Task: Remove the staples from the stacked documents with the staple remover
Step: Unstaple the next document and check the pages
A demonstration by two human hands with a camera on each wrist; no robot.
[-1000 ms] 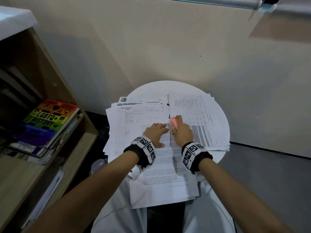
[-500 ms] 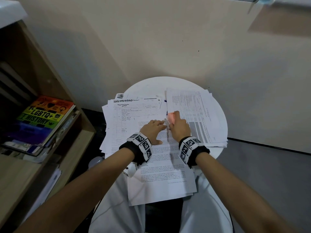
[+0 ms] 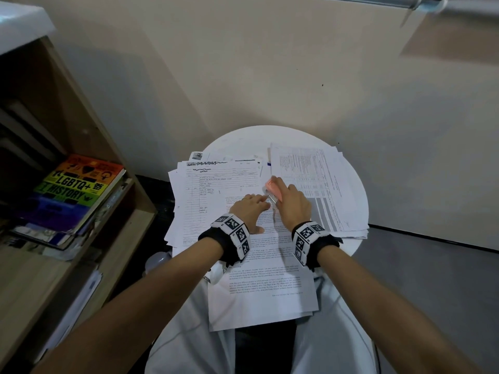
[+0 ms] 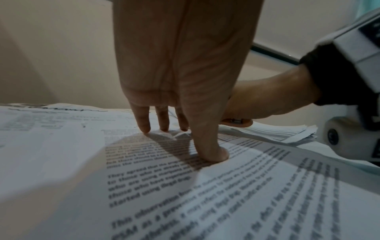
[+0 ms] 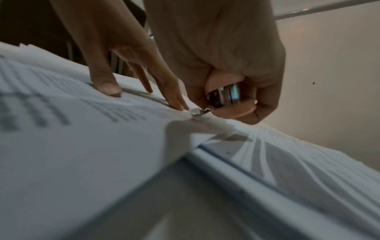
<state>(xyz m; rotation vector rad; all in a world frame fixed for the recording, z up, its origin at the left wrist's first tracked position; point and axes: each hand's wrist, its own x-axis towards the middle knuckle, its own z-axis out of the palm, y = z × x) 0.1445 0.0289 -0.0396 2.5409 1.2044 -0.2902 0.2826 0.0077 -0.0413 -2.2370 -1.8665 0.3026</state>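
A stapled text document [image 3: 267,287] lies across my lap and the near side of the round white table [image 3: 243,141]. My left hand [image 3: 249,209] presses its straight fingers [image 4: 209,151] onto the page close to the top right corner. My right hand [image 3: 293,203] grips a pink staple remover [image 3: 273,192] with metal jaws [image 5: 225,95]. The jaw tips sit at the corner of the document, where a small metal staple [image 5: 196,112] shows at the paper's edge, beside my left fingertips [image 5: 176,104].
A stack of forms [image 3: 216,190] covers the table's left side and a second paper stack [image 3: 318,184] its right. A wooden shelf [image 3: 81,184] with a rainbow-covered book [image 3: 73,190] stands at the left. The wall lies right behind the table.
The head view has shifted slightly. Both hands stay at the document's top corner, the right hand with the remover edging a little along it.
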